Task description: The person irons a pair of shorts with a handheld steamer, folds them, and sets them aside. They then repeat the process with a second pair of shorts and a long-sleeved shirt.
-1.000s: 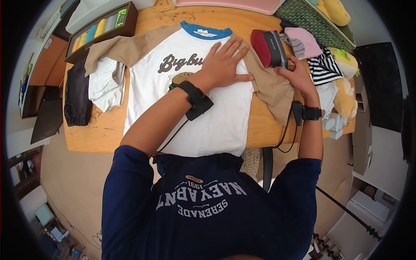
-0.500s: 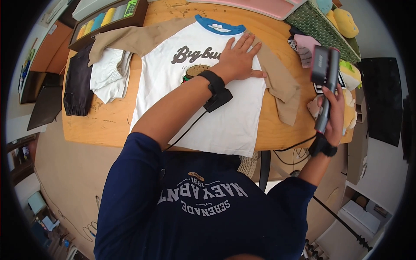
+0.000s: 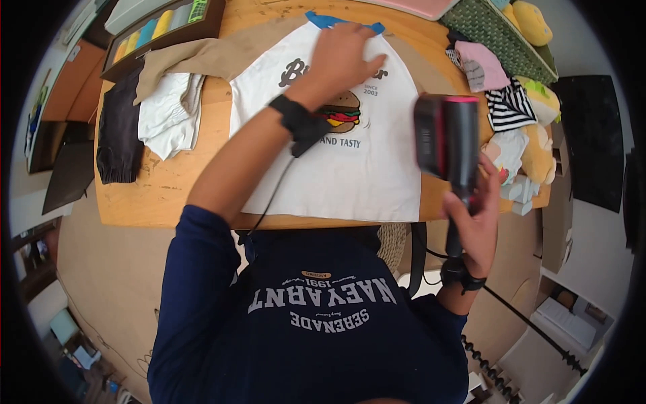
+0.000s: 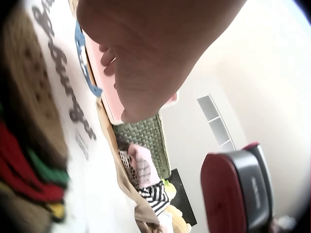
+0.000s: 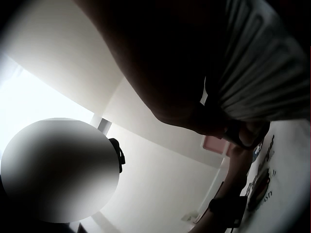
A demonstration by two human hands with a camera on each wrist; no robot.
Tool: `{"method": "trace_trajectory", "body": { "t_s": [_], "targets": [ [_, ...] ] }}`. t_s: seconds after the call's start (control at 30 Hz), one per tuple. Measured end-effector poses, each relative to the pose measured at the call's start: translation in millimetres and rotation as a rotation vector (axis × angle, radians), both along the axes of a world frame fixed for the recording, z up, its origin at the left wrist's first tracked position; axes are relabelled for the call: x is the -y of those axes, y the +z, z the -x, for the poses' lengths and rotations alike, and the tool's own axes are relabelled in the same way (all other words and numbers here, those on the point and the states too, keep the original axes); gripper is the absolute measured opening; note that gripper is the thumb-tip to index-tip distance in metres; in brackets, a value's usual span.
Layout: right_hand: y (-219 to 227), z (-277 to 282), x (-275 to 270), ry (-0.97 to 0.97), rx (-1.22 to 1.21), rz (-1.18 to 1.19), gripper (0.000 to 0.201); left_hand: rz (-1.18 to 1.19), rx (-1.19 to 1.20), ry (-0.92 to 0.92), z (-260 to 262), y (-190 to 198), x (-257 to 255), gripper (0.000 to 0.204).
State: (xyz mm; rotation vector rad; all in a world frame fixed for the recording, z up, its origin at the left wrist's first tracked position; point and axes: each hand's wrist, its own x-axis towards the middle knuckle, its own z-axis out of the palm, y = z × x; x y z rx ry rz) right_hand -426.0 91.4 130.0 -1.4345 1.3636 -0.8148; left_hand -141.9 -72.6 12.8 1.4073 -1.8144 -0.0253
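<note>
A raglan shirt (image 3: 350, 172) with a white body, tan sleeves, blue collar and burger print lies on the wooden table. Over its upper chest, just below the collar, is the left hand (image 3: 344, 59), fingers extended; whether it presses the cloth cannot be told. The right hand (image 3: 479, 222) grips the handle of a grey and red handheld steamer (image 3: 447, 135), held upright beside the shirt's right edge. In the left wrist view the steamer (image 4: 238, 191) shows its red face, clear of the shirt.
White shorts (image 3: 169, 114) and dark trousers (image 3: 121, 135) lie at the left, below a box of rolled cloths (image 3: 161, 40). At the right are a striped cloth (image 3: 508, 106), a pink cloth (image 3: 481, 66), plush toys and a green woven basket (image 3: 501, 40). A cord hangs near the table's front edge.
The steamer has come from the right side back toward the shirt, its head turned. The left hand has moved up toward the collar, uncovering the burger print. The shirt's body has shifted slightly right.
</note>
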Motion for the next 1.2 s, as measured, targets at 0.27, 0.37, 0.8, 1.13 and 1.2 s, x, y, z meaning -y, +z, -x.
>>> {"method": "trace_trajectory", "body": {
  "t_s": [0.27,0.37,0.8,1.13,1.2],
  "targets": [
    [-35,-61,3,0.217,0.101,-0.204,0.076,-0.087,-0.327,-0.04,-77,-11,-43,0.026],
    [-50,-77,2,0.193,0.033,-0.057,0.075,-0.377,-0.766,0.025,-84,-3,-53,0.027],
    [-53,-101,-13,0.005,0.044,-0.23,0.078,-0.332,-0.355,-0.13,-83,-10,-54,0.026],
    [-89,-86,-6,0.247,0.703,-0.383,0.095,-0.348,-0.394,-0.139,-82,-8,-56,0.027],
    [-92,-87,-8,0.249,0.746,-0.361,0.096,-0.348,-0.359,-0.133,-83,-10,-56,0.027]
  ]
}}
